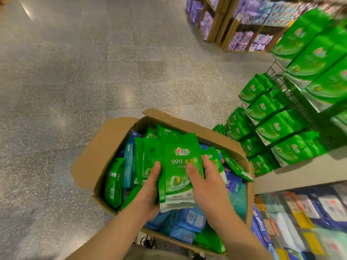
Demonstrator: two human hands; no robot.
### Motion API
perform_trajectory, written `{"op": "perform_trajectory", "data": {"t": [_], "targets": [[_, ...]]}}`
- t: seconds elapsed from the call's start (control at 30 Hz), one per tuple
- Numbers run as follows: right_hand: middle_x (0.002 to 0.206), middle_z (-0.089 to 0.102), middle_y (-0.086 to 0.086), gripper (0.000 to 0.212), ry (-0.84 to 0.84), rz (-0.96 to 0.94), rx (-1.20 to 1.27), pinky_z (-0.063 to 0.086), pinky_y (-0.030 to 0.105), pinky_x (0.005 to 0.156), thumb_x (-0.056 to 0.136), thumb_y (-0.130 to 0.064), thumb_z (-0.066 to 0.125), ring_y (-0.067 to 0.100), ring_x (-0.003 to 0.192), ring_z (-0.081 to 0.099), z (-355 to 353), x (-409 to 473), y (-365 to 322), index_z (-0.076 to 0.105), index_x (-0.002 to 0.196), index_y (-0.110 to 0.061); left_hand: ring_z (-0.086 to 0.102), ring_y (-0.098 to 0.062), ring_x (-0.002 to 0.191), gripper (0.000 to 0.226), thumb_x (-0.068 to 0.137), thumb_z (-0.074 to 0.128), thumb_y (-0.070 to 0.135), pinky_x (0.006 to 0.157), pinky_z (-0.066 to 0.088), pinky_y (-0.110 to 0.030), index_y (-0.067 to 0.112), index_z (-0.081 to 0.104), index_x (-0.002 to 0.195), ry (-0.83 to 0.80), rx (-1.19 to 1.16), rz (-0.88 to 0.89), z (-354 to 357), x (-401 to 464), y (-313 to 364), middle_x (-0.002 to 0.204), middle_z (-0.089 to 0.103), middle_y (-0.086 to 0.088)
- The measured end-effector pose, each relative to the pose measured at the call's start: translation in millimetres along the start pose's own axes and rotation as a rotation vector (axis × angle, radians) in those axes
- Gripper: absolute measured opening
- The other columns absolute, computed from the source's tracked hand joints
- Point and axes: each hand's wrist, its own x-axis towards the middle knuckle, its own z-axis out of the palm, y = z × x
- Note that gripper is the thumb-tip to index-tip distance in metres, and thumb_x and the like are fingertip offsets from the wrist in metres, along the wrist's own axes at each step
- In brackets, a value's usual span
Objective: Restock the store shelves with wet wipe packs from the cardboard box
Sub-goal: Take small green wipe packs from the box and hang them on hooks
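A stack of flat green plastic wet wipe packs was held between both hands, just above the open brown cardboard box. The left hand was curled round its left edge, the right hand round its right. The stack was best squeezed evenly and kept straight, so no pack slipped out when carried right to the green-filled wire shelves.
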Motion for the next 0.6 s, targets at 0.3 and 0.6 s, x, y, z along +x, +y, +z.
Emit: {"op": "perform_trajectory", "data": {"t": [0.3,0.6], "targets": [[0.106,0.066,-0.017,0.028,0.136,0.119,0.017,0.045,0.015,0.083,0.102,-0.046,0.054,-0.007,0.098,0.059,-39.7,37.9,31.7,0.066,0.12,-0.028,0.075,-0.038,0.097,0.101,0.012,0.099,0.057,0.066,0.063,-0.052,0.013,0.083,0.101,-0.142,-0.112,-0.057,0.7,6.3,-1.9,0.118,0.073,-0.02],[0.123,0.064,0.011,0.084,0.126,0.412,-0.798,0.038,0.05,0.1,0.066,-0.077,0.064,0.041,0.12,0.05,-48.8,114.0,113.5,0.053,0.129,-0.022,0.078,-0.031,0.085,0.069,0.067,0.044,0.069,0.068,0.063,-0.047,0.016,0.085,0.086,-0.03,-0.135,-0.008,-12.2,11.8,1.8,0.103,0.078,-0.015]]}}
